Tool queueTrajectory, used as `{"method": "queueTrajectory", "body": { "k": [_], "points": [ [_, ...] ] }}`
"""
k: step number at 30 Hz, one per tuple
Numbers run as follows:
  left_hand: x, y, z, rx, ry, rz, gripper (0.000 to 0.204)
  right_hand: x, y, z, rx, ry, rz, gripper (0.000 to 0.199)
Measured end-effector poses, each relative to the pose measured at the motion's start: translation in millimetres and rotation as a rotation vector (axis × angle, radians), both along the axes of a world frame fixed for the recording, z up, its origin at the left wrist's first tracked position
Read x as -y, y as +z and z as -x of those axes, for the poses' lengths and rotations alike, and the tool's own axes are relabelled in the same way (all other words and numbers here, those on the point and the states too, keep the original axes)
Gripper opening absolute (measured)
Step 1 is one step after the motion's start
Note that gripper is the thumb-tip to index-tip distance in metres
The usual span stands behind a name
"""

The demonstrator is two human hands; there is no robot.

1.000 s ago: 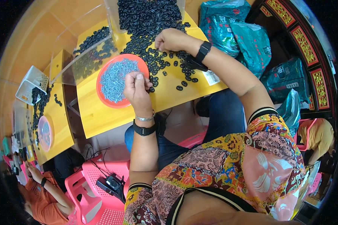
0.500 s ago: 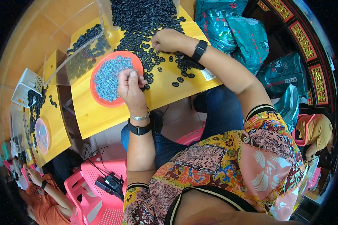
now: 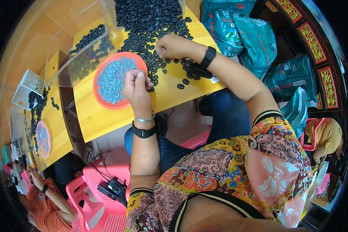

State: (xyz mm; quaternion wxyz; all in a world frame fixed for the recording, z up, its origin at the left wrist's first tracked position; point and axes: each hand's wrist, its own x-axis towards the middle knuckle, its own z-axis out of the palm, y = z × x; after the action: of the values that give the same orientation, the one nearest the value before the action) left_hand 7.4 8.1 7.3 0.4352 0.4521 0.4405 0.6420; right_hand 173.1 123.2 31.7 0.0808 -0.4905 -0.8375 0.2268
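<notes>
My left hand point(image 3: 136, 87) is closed in a pinch over the right rim of an orange bowl point(image 3: 98, 95). In that bowl lies a heap of small silvery screws point(image 3: 114, 79). My right hand point(image 3: 171, 46) is closed, fingertips pointing left, just above black oval parts point(image 3: 146, 49) scattered on the yellow table point(image 3: 104, 123). Each part looks like a small ring with slots. Whatever either hand holds is hidden by the fingers. A thick pile of the same parts point(image 3: 149, 17) spreads beyond the right hand.
Clear plastic bins point(image 3: 62, 73) stand at the left and far side. Teal bags point(image 3: 255, 42) lean to the right of the table. A second table holds a white basket point(image 3: 36, 83) and another bowl point(image 3: 43, 139). A pink chair point(image 3: 108, 216) and a seated person point(image 3: 54, 208) are at lower left.
My left hand has turned slightly, its fingers curled more tightly. My right hand and forearm have shifted a little nearer to me. The parts and the bowl look unmoved.
</notes>
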Motion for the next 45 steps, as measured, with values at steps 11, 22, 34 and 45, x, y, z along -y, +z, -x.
{"method": "queueTrajectory", "body": {
  "k": [11, 22, 34, 45],
  "points": [
    [-2, -7, 2, 0.102, -0.186, 0.093, 0.016, 45, 22, 17, -0.795, 0.239, 0.415, 0.015],
    [-1, -7, 2, 0.205, -0.286, 0.091, 0.015, 66, 15, 15, -0.645, 0.324, -0.331, 0.014],
    [-2, -13, -6, -0.351, -0.085, -0.108, 0.009, 71, 19, 4, -0.504, 0.09, 0.038, 0.011],
    [10, 0, -1, 0.052, -0.078, -0.092, 0.008, 30, 39, 30, -0.447, 0.162, 0.184, 0.018]
  ]
}}
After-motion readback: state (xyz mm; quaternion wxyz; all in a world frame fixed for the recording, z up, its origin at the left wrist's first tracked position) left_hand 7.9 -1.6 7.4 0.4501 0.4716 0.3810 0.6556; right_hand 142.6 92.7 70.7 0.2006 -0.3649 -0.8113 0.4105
